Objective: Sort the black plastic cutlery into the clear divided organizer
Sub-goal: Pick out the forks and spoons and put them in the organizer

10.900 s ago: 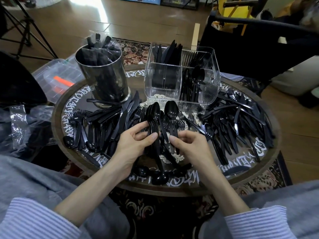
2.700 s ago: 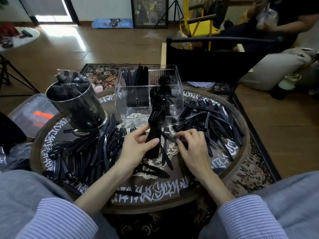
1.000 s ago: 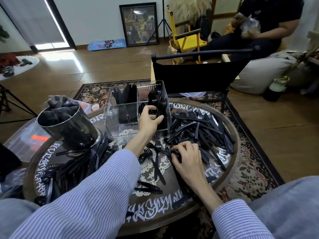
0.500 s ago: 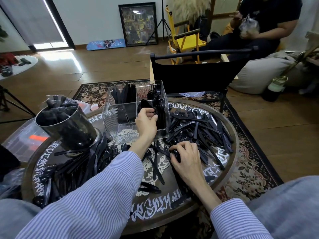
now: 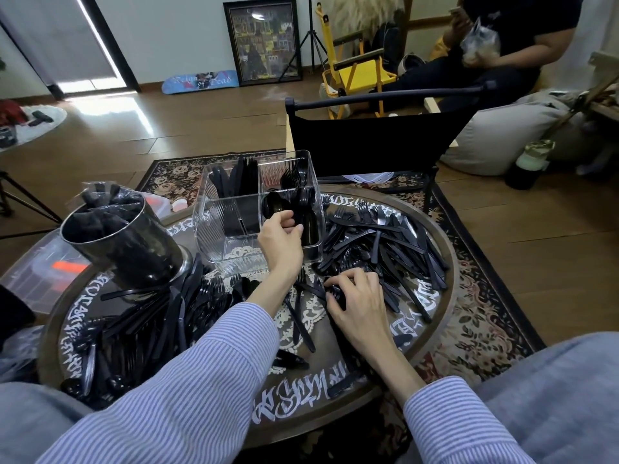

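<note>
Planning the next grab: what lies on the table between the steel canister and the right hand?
In the head view, a dense heap of loose black cutlery and the left forearm's striped sleeve lie between the steel canister and the right hand.

I am observing a home living room: wood floor (image 5: 201, 128), patterned rug (image 5: 485, 296), framed picture (image 5: 263, 40) against the wall, yellow folding chair (image 5: 355, 70), beanbag (image 5: 509, 135).
</note>
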